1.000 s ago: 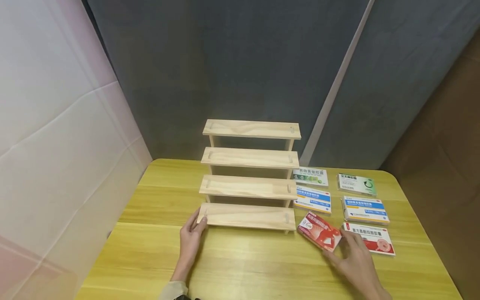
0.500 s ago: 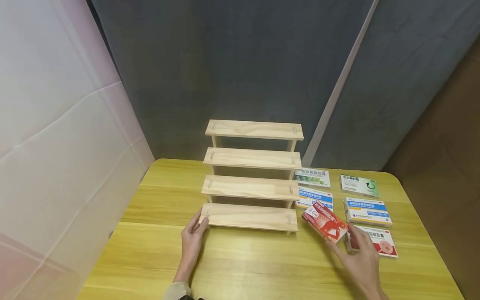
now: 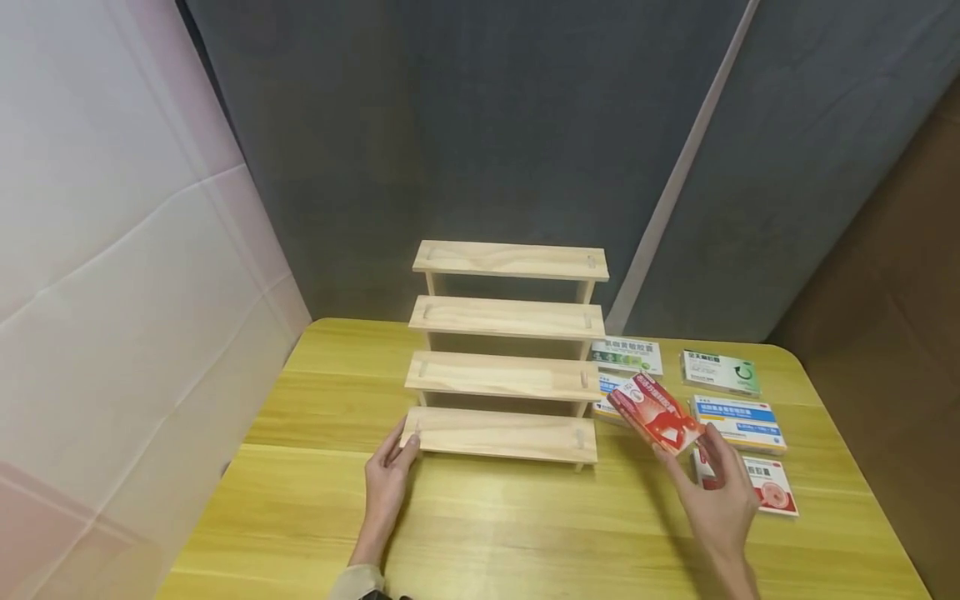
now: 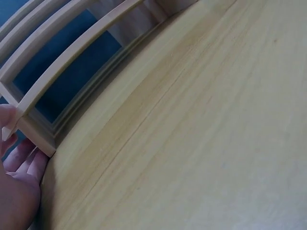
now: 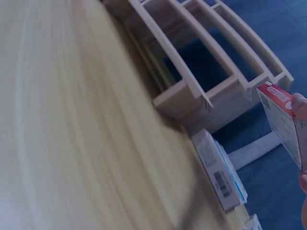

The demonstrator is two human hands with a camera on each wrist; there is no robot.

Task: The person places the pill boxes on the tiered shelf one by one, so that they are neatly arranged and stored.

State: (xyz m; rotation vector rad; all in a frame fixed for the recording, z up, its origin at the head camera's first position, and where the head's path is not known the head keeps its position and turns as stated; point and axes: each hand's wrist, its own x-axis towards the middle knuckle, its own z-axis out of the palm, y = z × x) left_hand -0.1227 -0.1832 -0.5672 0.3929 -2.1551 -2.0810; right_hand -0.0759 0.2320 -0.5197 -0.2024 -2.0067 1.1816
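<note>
Red box (image 3: pixel 654 411): right of frame; probably light, stiff, crushable; take by edges
Right hand (image 3: pixel 716 496): pinching its lower-right end
Left hand (image 3: pixel 387 483): gripping wooden rack (image 3: pixel 498 432), lower-left corner

Red box (image 3: pixel 654 413) aloft near wooden rack (image 3: pixel 501 377)

The right fingers (image 3: pixel 723 451) have lifted the red box (image 3: pixel 654 413) higher above the table (image 3: pixel 525 529).

Red box (image 3: pixel 657 414) pinched in the right hand (image 3: pixel 712 492), near the other boxes (image 3: pixel 738 422). Left hand (image 3: pixel 387 475) just grips the wooden rack (image 3: pixel 502 373).
</note>
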